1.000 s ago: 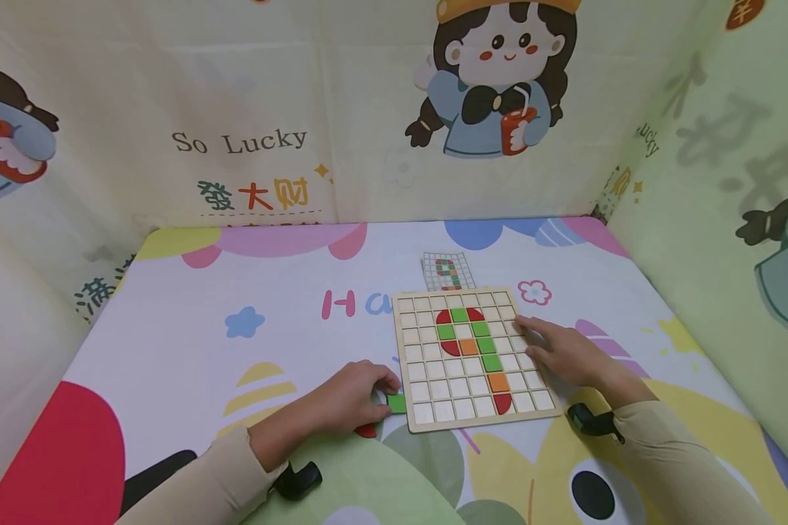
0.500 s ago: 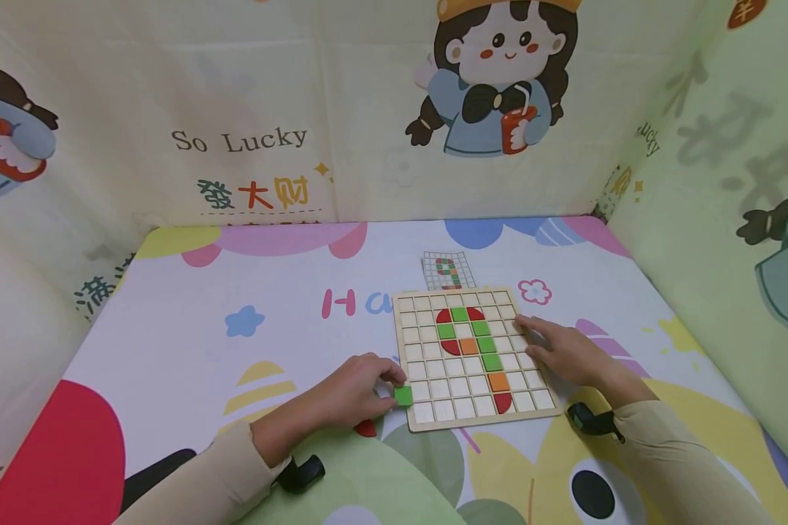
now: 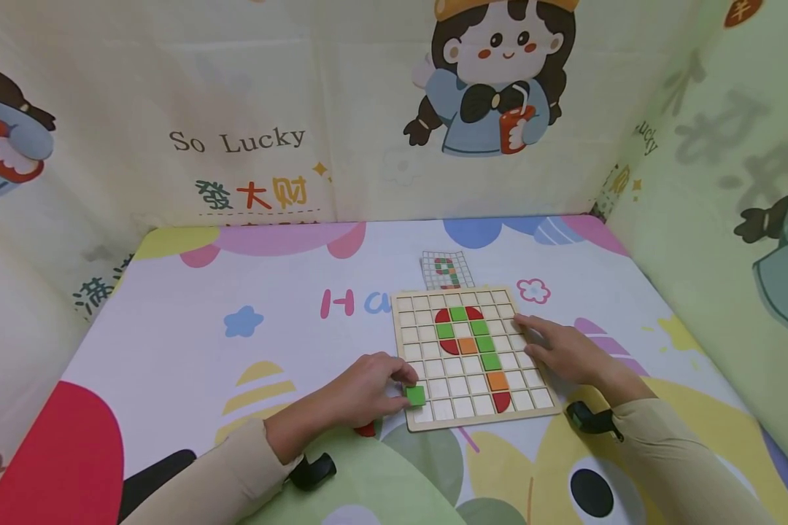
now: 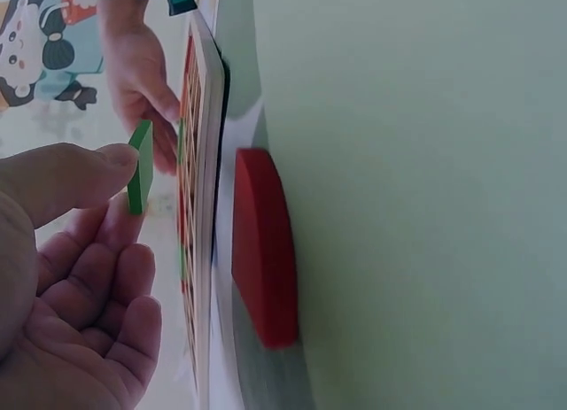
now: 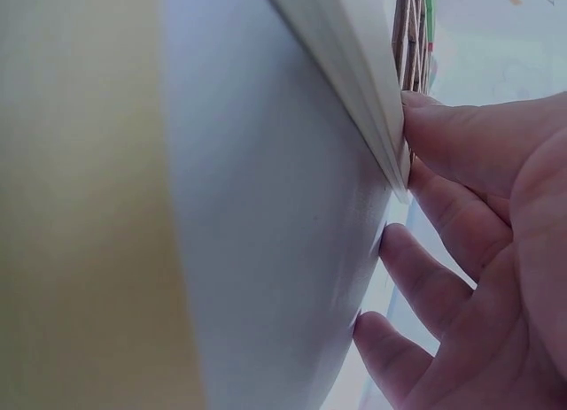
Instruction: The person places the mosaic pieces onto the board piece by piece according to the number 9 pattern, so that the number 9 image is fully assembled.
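My left hand pinches a small green square tile between thumb and fingers over the lower left corner of a wooden grid board. In the left wrist view the green tile stands edge-up at the fingertips, apart from the board. Green, orange and red pieces in the board's cells form a 9-like figure. My right hand touches the board's right edge; in the right wrist view thumb and index finger meet the rim, while the other fingertips rest on the tabletop.
A loose red piece with a curved side lies on the table beside the board, mostly behind my left hand in the head view. Behind the board is a small pattern card printed with the same figure. Printed cloth walls stand around the table.
My left hand has lifted the green tile from beside the board's left edge and carried it right, over the lower left cells. The right hand and the board stay put.
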Demonstrator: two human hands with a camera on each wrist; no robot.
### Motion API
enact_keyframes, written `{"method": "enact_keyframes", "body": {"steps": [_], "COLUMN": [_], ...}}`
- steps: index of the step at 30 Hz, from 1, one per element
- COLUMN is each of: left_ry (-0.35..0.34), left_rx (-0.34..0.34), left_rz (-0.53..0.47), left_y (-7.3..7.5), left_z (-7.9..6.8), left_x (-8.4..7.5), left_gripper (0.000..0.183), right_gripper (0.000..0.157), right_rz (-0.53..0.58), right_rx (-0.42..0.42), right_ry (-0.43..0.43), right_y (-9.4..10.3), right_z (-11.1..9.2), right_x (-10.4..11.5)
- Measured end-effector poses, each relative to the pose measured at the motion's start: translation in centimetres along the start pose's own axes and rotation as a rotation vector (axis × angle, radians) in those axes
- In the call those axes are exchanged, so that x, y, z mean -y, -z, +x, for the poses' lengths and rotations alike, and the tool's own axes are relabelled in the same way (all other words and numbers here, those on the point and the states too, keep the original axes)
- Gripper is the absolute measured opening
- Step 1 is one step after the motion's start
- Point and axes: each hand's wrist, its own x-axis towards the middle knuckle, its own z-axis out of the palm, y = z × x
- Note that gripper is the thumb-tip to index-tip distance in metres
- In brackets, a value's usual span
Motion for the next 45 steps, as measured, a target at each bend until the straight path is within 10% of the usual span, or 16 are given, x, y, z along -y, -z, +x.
{"method": "enact_keyframes", "body": {"steps": [34,45], "left_ry": [-0.027,-0.041], "left_rx": [-0.002,0.004], "left_rz": [-0.068,0.046], "left_y": [-3.0,-4.2], "left_z": [4.0,4.5], "left_x": [-3.1,-3.7], "left_gripper": [0.022,0.018], "right_gripper": [0.059,0.059], "right_rz": [0.012,0.012], "right_rx": [0.010,0.013], "right_ry": [-0.008,-0.016], "right_y": [0.1,0.2], "right_z": [0.1,0.0], "right_x": [0.2,0.4]}}
